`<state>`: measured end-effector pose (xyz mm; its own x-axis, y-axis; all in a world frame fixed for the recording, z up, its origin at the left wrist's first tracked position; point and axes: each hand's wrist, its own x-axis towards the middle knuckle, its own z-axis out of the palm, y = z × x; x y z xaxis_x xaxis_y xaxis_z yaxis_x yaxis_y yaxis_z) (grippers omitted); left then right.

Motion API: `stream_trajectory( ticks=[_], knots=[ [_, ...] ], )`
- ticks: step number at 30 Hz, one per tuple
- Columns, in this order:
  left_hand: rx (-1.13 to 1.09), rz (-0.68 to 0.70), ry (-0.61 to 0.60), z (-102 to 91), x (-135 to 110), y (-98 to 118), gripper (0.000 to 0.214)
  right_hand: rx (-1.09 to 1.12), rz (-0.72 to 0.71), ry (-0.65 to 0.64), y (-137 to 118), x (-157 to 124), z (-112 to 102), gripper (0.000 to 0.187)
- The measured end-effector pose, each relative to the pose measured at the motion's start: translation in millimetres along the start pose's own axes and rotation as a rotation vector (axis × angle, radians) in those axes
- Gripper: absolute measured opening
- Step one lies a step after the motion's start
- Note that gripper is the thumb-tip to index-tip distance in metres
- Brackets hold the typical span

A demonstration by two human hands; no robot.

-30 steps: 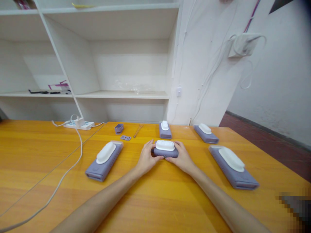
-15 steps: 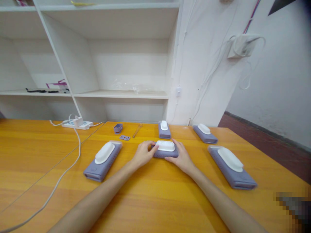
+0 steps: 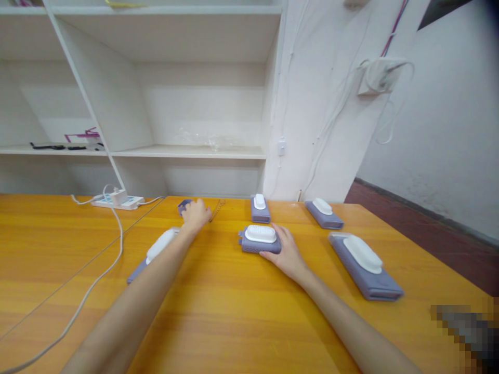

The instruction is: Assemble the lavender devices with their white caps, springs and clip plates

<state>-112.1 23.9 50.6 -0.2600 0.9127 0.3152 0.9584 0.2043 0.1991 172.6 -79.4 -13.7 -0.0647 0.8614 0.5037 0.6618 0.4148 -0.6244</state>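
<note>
My right hand (image 3: 286, 252) rests against the right side of a short purple device with a white bristled top (image 3: 259, 240), fingers curled on its near edge. My left hand (image 3: 196, 214) is stretched out to the far part of the orange table (image 3: 234, 311), fingers curled down over a spot between a small purple cap (image 3: 181, 206) and a thin metal spring (image 3: 217, 207). Whatever lies under those fingers is hidden. My left forearm crosses over a long purple device with a white pad (image 3: 158, 246).
More purple devices with white tops lie at the back middle (image 3: 259, 208), back right (image 3: 323, 213) and right (image 3: 364, 265). A white power strip (image 3: 117, 200) with a cable (image 3: 103, 272) sits at the back left. White shelving (image 3: 195, 151) stands behind the table.
My left hand let go of the short purple device and reached forward and left to the small parts. My right hand stayed on the device. The view shifted slightly right.
</note>
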Motion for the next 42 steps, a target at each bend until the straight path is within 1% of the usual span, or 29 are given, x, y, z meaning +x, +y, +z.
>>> stream_trajectory(
  ticks=[3,7,11,15,17,19,22,24,26,30,35,38,40,42],
  knots=[
    [0.024,-0.042,0.043,0.7,7.8,-13.2,0.035,-0.006,-0.01,0.002,0.3,-0.7,0.2,0.077],
    [0.04,-0.047,0.098,5.7,10.2,-30.6,0.033,-0.001,-0.014,0.0,1.2,-1.0,0.5,0.076],
    [0.057,-0.048,0.134,10.5,11.0,-38.0,0.033,-0.003,-0.021,-0.004,1.1,-1.1,0.3,0.076],
    [0.068,-0.032,0.09,13.7,12.5,-31.4,0.035,-0.008,-0.022,-0.001,0.9,-1.4,0.6,0.076],
    [0.097,0.004,0.065,14.7,11.4,-24.7,0.037,-0.01,-0.022,-0.001,1.2,-1.6,0.8,0.076],
    [0.132,0.096,0.038,15.5,9.0,-17.1,0.039,-0.011,-0.022,-0.002,1.6,-1.7,0.9,0.077],
    [0.144,0.283,-0.085,18.4,4.0,-5.7,0.037,-0.013,-0.017,-0.002,1.1,-1.5,0.4,0.077],
    [0.142,0.341,-0.16,21.3,0.3,1.5,0.032,-0.017,-0.021,0.0,-0.3,-1.4,-0.3,0.075],
    [0.143,0.356,-0.165,24.0,-3.6,8.3,0.026,-0.03,-0.028,0.01,-2.4,-1.4,-1.2,0.073],
    [0.126,0.381,-0.122,22.8,-11.2,21.1,0.03,-0.146,-0.058,0.062,-6.4,-2.3,-2.1,0.072],
    [0.086,0.378,-0.006,7.0,-19.9,35.3,0.027,-0.299,-0.096,0.09,-12.0,-5.7,-3.0,0.068],
    [0.018,0.39,0.139,-6.5,-25.7,43.2,0.026,-0.338,-0.129,0.063,-17.0,-8.3,-4.4,0.065],
    [-0.067,0.402,0.258,-16.2,-29.8,48.4,0.022,-0.357,-0.157,0.048,-19.3,-9.5,-5.0,0.063],
    [-0.152,0.406,0.342,-25.8,-33.7,53.8,0.02,-0.374,-0.166,0.056,-19.2,-10.1,-4.6,0.063]
  ],
)
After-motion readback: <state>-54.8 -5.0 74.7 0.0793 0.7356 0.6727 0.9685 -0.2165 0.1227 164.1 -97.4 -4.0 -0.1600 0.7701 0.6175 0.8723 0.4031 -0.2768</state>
